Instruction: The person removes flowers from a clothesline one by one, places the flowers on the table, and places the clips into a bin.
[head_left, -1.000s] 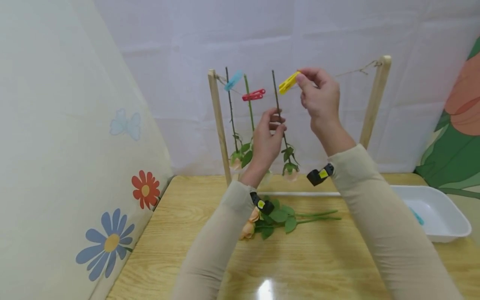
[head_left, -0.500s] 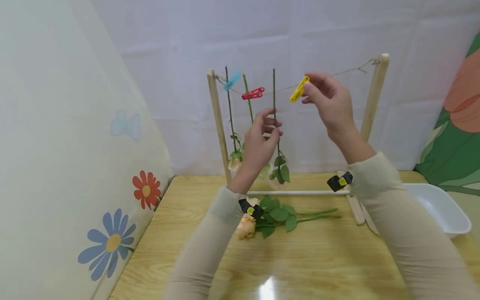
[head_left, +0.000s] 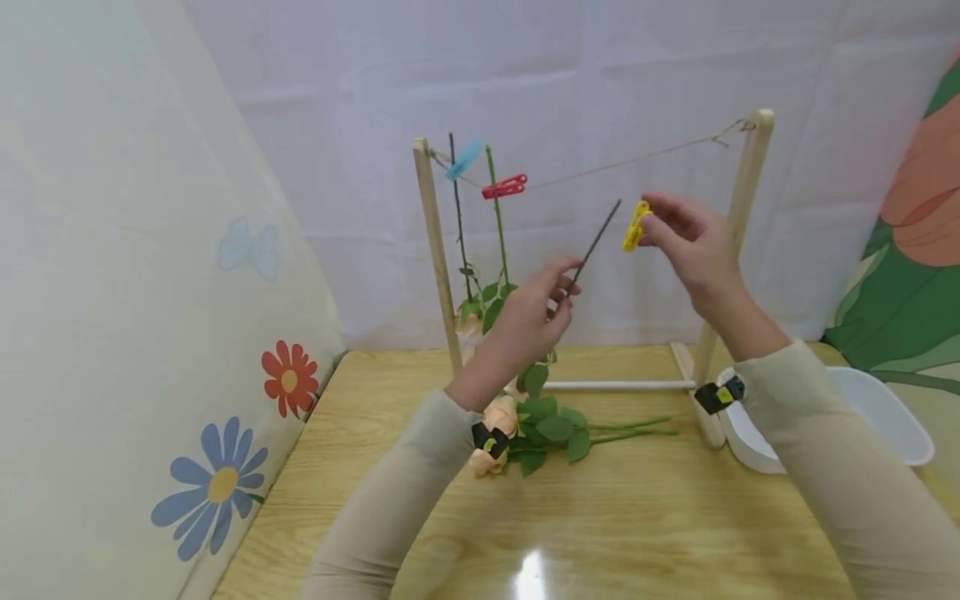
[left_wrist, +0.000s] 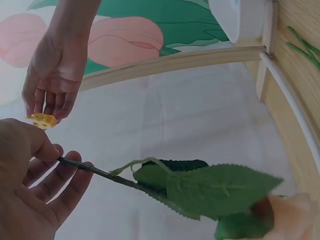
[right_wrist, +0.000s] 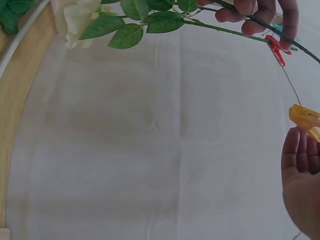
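Note:
My left hand (head_left: 532, 321) pinches the dark stem of an artificial rose (head_left: 597, 239) between thumb and fingers. That stem leans up to the right below the string (head_left: 607, 167), and in the left wrist view its leaves (left_wrist: 220, 190) and a blurred peach bloom (left_wrist: 295, 215) hang beyond the fingers. A yellow clothespin (head_left: 636, 227) is pinched in my right hand (head_left: 697, 254), just right of the stem's cut end. On the string's left part, a blue clothespin (head_left: 464, 160) and a red clothespin (head_left: 505, 187) each hold an upside-down rose by its stem.
Two wooden posts, left (head_left: 438, 250) and right (head_left: 742, 200), carry the string; a white bar (head_left: 622, 385) joins them low down. More peach roses (head_left: 555, 429) lie on the wooden table (head_left: 637, 517). A white basin (head_left: 896, 417) stands at right, partly behind my right sleeve.
The rose in my left hand has dropped from string height and tilted right. My right hand has moved right and down with the yellow clothespin, away from the string.

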